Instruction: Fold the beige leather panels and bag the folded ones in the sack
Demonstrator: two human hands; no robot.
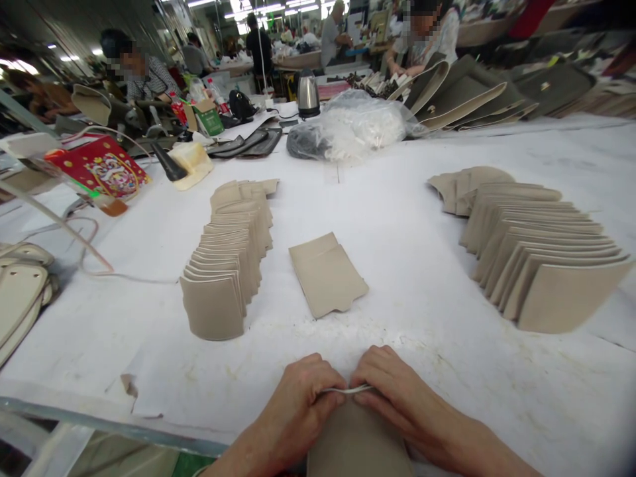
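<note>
My left hand (pixel 311 397) and my right hand (pixel 390 387) pinch the far edge of a beige leather panel (pixel 355 440) at the table's front. Their thumbs press below that edge and the fingers above, with a pale layered rim showing between them. The panel's near end runs out of the picture. Beyond my hands, two flat beige leather pieces (pixel 328 275) lie overlapped. To the left, a fanned row of beige leather pieces (pixel 213 308) stands on edge. A similar row of wider beige pieces (pixel 571 298) stands to the right.
On the white-covered table (pixel 387 199), a clear plastic bag (pixel 365 122), a kettle (pixel 309 93) and dark leather flaps (pixel 462 96) stand at the back. A red patterned box (pixel 102 165) and a brush in a block (pixel 186 165) are left. Co-workers sit beyond.
</note>
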